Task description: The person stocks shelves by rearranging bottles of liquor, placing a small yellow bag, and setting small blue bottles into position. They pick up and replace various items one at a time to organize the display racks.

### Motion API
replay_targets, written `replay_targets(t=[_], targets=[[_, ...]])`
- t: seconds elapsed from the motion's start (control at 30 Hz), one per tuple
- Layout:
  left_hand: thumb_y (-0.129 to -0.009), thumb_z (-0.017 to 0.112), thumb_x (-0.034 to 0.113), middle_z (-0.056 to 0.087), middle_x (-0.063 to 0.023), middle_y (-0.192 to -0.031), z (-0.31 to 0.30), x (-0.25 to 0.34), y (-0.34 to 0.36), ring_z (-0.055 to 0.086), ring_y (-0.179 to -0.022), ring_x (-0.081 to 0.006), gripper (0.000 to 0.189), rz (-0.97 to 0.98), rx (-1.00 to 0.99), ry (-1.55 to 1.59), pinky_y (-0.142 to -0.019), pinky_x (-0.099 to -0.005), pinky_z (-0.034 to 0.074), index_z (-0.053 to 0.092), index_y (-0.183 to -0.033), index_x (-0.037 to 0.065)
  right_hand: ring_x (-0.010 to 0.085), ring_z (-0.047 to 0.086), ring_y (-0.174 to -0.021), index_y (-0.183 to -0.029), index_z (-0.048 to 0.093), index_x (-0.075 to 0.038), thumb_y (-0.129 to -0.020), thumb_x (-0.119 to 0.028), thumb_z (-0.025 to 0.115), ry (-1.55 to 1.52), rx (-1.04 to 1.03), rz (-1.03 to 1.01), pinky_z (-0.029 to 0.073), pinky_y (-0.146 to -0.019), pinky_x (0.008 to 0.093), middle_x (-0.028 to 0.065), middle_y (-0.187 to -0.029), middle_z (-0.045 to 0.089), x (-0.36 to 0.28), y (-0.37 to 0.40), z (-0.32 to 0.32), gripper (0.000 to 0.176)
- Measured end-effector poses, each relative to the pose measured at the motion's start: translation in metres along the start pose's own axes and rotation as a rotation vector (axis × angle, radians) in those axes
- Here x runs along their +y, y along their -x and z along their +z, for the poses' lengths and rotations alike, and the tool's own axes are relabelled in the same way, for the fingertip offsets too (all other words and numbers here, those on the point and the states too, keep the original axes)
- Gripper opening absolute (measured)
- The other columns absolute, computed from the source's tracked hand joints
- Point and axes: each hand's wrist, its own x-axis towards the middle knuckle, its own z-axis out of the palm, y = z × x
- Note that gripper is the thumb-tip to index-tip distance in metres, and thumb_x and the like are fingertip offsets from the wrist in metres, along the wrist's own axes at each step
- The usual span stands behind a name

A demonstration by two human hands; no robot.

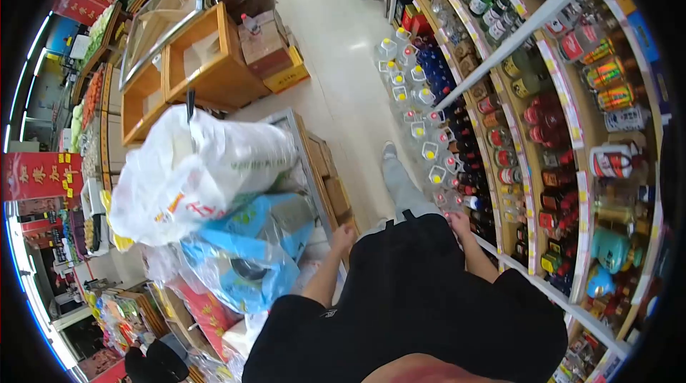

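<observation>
My left hand (344, 239) hangs at my side with its fingers loosely curled in and nothing visible in them. It is close to the edge of a wooden display stand (336, 194). On that stand lie a large white plastic bag (207, 168) and a blue and clear plastic package (250, 247). On the other side, my right hand (459, 223) hangs near the lower bottle shelves, its small fingers partly apart and no object seen in them. Below my black shirt (421, 283), one leg in light grey trousers (401, 183) is stretched forward on the floor.
Shelves of bottles (507, 140) line the right side, with clear jugs (418, 111) on the floor before them. A pale tiled aisle (336, 47) runs ahead. Wooden bins (186, 61) and stacked boxes (268, 47) stand ahead left. Another person (153, 361) is at lower left.
</observation>
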Motion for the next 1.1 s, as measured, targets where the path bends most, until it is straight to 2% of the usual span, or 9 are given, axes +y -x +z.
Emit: replay_targets(t=[0.17, 0.27, 0.43, 0.53, 0.67, 0.73, 0.93, 0.97, 1.1], targets=[[-0.097, 0.066, 0.034, 0.078, -0.0219, -0.112, -0.018, -0.006, -0.012, 0.075, -0.107, -0.0367, 0.038, -0.155, -0.194, 0.095, -0.093, -0.0461, 0.057, 0.076, -0.119, 0.005, 0.0188, 0.071, -0.08, -0.124, 0.077, -0.004, -0.101, -0.028, 0.067, 0.141, -0.113, -0.247, 0.058, -0.071, 0.0332, 0.0085, -0.094, 0.076, -0.123, -0.149, 0.055, 0.034], [-0.097, 0.067, 0.035, 0.078, -0.022, -0.112, -0.059, 0.04, -0.035, 0.075, -0.107, -0.0363, 0.039, -0.235, -0.15, 0.072, -0.093, -0.0465, 0.056, 0.076, -0.117, 0.003, 0.0175, 0.07, -0.073, -0.127, 0.076, -0.007, -0.101, -0.028, 0.067, 0.169, -0.091, -0.209, 0.056, -0.065, 0.0316, 0.0086, -0.097, 0.077, -0.204, -0.198, 0.073, 0.035], [-0.097, 0.067, 0.037, 0.078, -0.0221, -0.112, -0.126, 0.105, -0.114, 0.074, -0.108, -0.0356, 0.041, -0.218, -0.04, 0.051, -0.093, -0.0472, 0.054, 0.076, -0.114, 0.0, 0.0141, 0.065, -0.06, -0.111, 0.072, -0.01, -0.103, -0.025, 0.065, -0.275, -0.242, 0.067, 0.049, -0.051, 0.0295, 0.0014, -0.08, 0.065, -0.29, -0.266, 0.09, 0.02], [-0.098, 0.065, 0.036, 0.077, -0.0244, -0.115, -0.138, 0.112, -0.208, 0.073, -0.111, -0.0383, 0.042, -0.326, 0.204, 0.636, -0.096, -0.0475, 0.054, 0.076, -0.112, -0.002, 0.017, 0.066, -0.059, -0.105, 0.073, -0.008, -0.099, -0.023, 0.066, -0.149, -0.104, 0.053, 0.054, -0.053, 0.0309, 0.0049, -0.081, 0.067, -0.319, -0.305, 0.1, 0.017], [-0.095, 0.06, 0.034, 0.076, -0.0257, -0.12, -0.202, 0.167, -0.33, 0.072, -0.119, -0.0395, 0.046, -0.061, 0.051, -0.072, -0.101, -0.0465, 0.056, 0.078, -0.119, 0.0, 0.0183, 0.069, -0.061, -0.11, 0.075, -0.007, -0.097, -0.021, 0.066, -0.211, 0.007, 0.066, 0.058, -0.055, 0.0346, 0.0073, -0.082, 0.07, -0.358, -0.325, 0.115, 0.021], [-0.092, 0.057, 0.033, 0.075, -0.0272, -0.121, -0.244, 0.228, -0.361, 0.07, -0.121, -0.0416, 0.048, -0.073, -0.08, -0.163, -0.104, -0.0466, 0.054, 0.078, -0.121, 0.001, 0.0194, 0.071, -0.063, -0.113, 0.075, -0.006, -0.098, -0.021, 0.067, -0.221, 0.024, 0.123, 0.059, -0.056, 0.0351, 0.0085, -0.088, 0.073, -0.37, -0.331, 0.119, 0.023], [-0.09, 0.057, 0.031, 0.074, -0.0301, -0.12, -0.291, 0.249, -0.544, 0.069, -0.124, -0.0443, 0.049, -0.041, -0.211, -0.169, -0.11, -0.0473, 0.051, 0.078, -0.122, 0.001, 0.0212, 0.073, -0.067, -0.114, 0.076, -0.007, -0.099, -0.024, 0.067, -0.454, 0.271, 0.19, 0.059, -0.059, 0.0337, 0.0107, -0.093, 0.074, -0.412, -0.293, 0.145, 0.024], [-0.091, 0.058, 0.032, 0.079, -0.0255, -0.107, -0.305, 0.264, -0.561, 0.076, -0.106, -0.0409, 0.047, 0.107, -0.161, -0.342, -0.098, -0.0478, 0.057, 0.079, -0.117, -0.001, 0.0223, 0.073, -0.07, -0.115, 0.075, -0.006, -0.101, -0.028, 0.064, -0.342, 0.298, 0.258, 0.059, -0.061, 0.0357, 0.0125, -0.096, 0.074, -0.426, -0.272, 0.148, 0.028], [-0.096, 0.06, 0.029, 0.074, -0.0125, -0.084, -0.356, 0.306, -0.65, 0.069, -0.069, -0.0226, 0.04, 0.04, -0.416, -0.044, -0.068, -0.0395, 0.058, 0.076, -0.111, -0.005, 0.0269, 0.074, -0.075, -0.12, 0.077, -0.004, -0.101, -0.027, 0.06, -0.666, 0.378, 0.312, 0.06, -0.068, 0.0421, 0.0151, -0.112, 0.076, -0.407, -0.226, 0.2, 0.034]])
